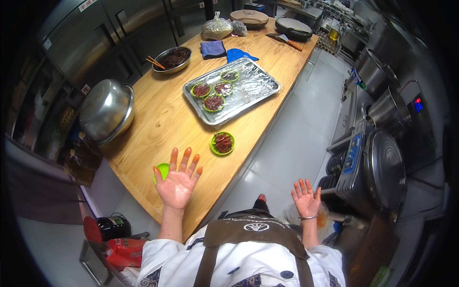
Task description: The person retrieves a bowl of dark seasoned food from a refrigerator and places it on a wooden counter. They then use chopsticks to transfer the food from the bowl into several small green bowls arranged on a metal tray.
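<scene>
My left hand (178, 186) is spread palm up over the near end of the wooden table, empty, its fingertips stained orange. Partly behind its thumb sits a bright green dish (163, 170). Just beyond the fingers, a green bowl (223, 143) holds dark red strips of food. My right hand (307, 201), palm up and holding nothing, is out over the floor on the right, with a bracelet at the wrist. Farther up the table lies a metal tray (247, 89) covered in plastic film. Several green-rimmed bowls (214, 103) of dark red food stand on it under the film.
A metal bowl (172, 61) of dark food with chopsticks (155, 63) stands at the table's left edge, near a large overturned steel basin (105, 111). Cloths (213, 49), a tied plastic bag (217, 28) and a spatula (289, 42) lie farther back. Cooking equipment (383, 165) lines the right.
</scene>
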Demonstrator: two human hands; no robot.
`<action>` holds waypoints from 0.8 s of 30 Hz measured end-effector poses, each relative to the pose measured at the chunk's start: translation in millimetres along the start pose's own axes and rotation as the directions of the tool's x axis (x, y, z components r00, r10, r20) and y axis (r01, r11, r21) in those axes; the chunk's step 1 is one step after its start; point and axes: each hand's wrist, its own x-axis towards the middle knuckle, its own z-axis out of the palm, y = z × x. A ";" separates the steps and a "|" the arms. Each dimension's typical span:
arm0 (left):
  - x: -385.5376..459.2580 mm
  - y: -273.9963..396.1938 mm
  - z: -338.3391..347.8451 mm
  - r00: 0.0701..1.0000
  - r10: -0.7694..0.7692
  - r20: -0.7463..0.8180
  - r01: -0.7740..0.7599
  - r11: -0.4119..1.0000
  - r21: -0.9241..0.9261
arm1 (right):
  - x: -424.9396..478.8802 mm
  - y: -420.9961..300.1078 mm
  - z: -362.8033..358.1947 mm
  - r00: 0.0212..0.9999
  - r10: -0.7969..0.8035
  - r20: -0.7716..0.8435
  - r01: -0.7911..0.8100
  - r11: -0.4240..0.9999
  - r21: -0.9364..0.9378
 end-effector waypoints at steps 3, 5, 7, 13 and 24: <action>34.6 -20.5 0.1 0.995 0.093 -0.024 -0.093 0.996 0.005 | 37.6 -52.2 3.5 1.000 -0.001 0.018 0.001 1.000 -0.015; 52.5 -34.4 3.0 0.988 0.152 -0.041 -0.152 0.988 0.005 | 63.1 -83.1 9.7 0.999 0.027 0.045 -0.026 0.999 -0.039; 67.1 -48.9 5.4 0.977 0.205 -0.060 -0.205 0.979 0.004 | 92.5 -112.6 19.8 0.996 0.058 0.062 -0.052 0.994 -0.093; 110.4 -65.9 13.3 0.931 0.331 -0.154 -0.328 0.943 0.048 | 212.6 -145.4 71.7 0.977 0.152 0.152 -0.111 0.962 -0.249; 192.7 -47.3 -4.6 0.818 0.544 -0.187 -0.551 0.834 0.015 | 443.3 -71.7 177.9 0.936 0.117 0.331 0.280 0.321 -0.905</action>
